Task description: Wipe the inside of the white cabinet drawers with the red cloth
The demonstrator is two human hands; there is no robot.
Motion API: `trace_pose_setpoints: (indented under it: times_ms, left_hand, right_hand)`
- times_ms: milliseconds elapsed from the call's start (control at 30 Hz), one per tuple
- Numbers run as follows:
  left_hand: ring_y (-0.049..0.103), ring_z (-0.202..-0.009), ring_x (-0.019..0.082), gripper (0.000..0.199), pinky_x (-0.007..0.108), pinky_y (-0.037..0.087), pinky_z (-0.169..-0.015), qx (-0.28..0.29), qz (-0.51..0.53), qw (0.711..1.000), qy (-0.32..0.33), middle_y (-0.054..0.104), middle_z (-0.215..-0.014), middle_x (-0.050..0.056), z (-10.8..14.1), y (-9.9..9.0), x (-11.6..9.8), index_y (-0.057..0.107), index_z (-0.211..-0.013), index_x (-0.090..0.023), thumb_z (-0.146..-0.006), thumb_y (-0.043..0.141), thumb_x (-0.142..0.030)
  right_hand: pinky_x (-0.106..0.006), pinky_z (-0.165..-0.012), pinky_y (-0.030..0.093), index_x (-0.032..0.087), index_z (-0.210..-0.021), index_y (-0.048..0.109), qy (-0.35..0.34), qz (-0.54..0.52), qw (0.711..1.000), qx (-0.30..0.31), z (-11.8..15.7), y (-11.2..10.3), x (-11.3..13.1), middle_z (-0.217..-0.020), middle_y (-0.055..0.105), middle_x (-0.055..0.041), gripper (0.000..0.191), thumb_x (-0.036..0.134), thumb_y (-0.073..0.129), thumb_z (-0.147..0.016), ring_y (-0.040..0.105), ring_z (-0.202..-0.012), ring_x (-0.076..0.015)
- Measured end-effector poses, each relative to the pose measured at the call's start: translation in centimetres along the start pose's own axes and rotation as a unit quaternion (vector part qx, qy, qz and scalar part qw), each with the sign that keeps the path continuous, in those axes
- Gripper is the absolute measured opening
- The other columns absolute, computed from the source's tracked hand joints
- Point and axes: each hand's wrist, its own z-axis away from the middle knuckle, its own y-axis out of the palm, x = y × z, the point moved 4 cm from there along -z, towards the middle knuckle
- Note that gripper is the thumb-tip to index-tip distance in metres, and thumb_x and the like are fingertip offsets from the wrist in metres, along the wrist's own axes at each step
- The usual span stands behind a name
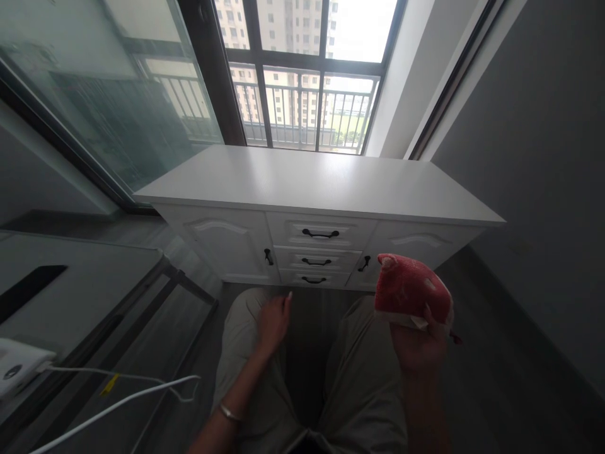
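Note:
My right hand (pixel 418 350) is raised over the right thigh, its fingers wrapped around a red fuzzy cloth item (pixel 409 290). The item has a pale lower edge, a small pale patch and a rounded bump at its upper left corner. Whether it is a folded towel or a small hat, I cannot tell. Over the left knee, my left hand (pixel 273 325) is loosely curled with nothing visible in it. A white cabinet (pixel 312 183) stands in front of my knees, with doors at both sides and three drawers between them, all shut.
At left is a table (pixel 108 258) with a dark flat object (pixel 31 284) and a white power strip (pixel 21 366) at its near side. A white cable (pixel 118 403) crosses the lower left. Behind the cabinet is a window (pixel 302 82); a wall (pixel 534 176) rises at right.

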Motion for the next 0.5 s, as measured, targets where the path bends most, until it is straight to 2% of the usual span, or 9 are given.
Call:
trace_pose_setpoints:
  times_ms: [133,200,267,367,500]
  left_hand:
    - [0.064,-0.115,0.029,0.042,0.039,0.048,-0.096,0.015,-0.006,0.998,0.060,0.070,-0.122,0.015,-6.3,2.4,-5.6,0.066,-0.124,-0.017,-0.107,0.041,-0.047]
    - [0.060,-0.125,0.029,0.043,0.039,0.047,-0.101,0.019,-0.006,0.997,0.081,0.065,-0.134,0.017,-9.1,4.1,-7.9,0.060,-0.133,-0.015,-0.106,0.044,-0.045]
    - [0.058,-0.126,0.029,0.043,0.039,0.046,-0.104,0.033,-0.009,0.994,0.105,0.062,-0.136,0.018,-11.1,6.1,-9.7,0.058,-0.135,-0.014,-0.105,0.047,-0.042]
    - [0.058,-0.126,0.028,0.040,0.039,0.047,-0.105,0.063,-0.018,0.988,0.141,0.062,-0.135,0.017,-12.9,9.0,-11.2,0.057,-0.136,-0.014,-0.103,0.053,-0.037]
    - [0.057,-0.129,0.029,0.041,0.043,0.046,-0.108,0.097,-0.041,0.979,0.174,0.062,-0.136,0.019,-14.0,12.0,-11.1,0.056,-0.139,-0.012,-0.103,0.052,-0.033]
  right_hand:
    - [-0.062,-0.128,0.029,0.022,-0.137,0.067,0.002,0.013,1.000,-0.011,0.2,0.2,0.1,-0.148,0.064,-0.0090,0.048,0.033,0.066,-0.091,0.053,-0.145,-0.0304]
    - [-0.063,-0.128,0.030,0.022,-0.135,0.068,0.005,0.012,1.000,-0.015,0.2,-0.3,0.0,-0.146,0.065,-0.0085,0.045,0.033,0.065,-0.091,0.053,-0.145,-0.0303]
    - [-0.063,-0.127,0.031,0.024,-0.133,0.070,0.002,0.008,1.000,-0.010,0.2,-0.9,0.0,-0.143,0.067,-0.0072,0.042,0.033,0.065,-0.092,0.054,-0.144,-0.0301]
    - [-0.064,-0.125,0.036,0.026,-0.131,0.071,0.000,-0.002,1.000,-0.006,0.2,-1.9,0.1,-0.140,0.069,-0.0055,0.039,0.032,0.065,-0.093,0.055,-0.143,-0.0298]
    - [-0.066,-0.121,0.042,0.027,-0.130,0.072,0.004,-0.003,1.000,-0.004,0.3,-3.2,0.3,-0.137,0.071,-0.0061,0.038,0.033,0.068,-0.093,0.059,-0.139,-0.0307]
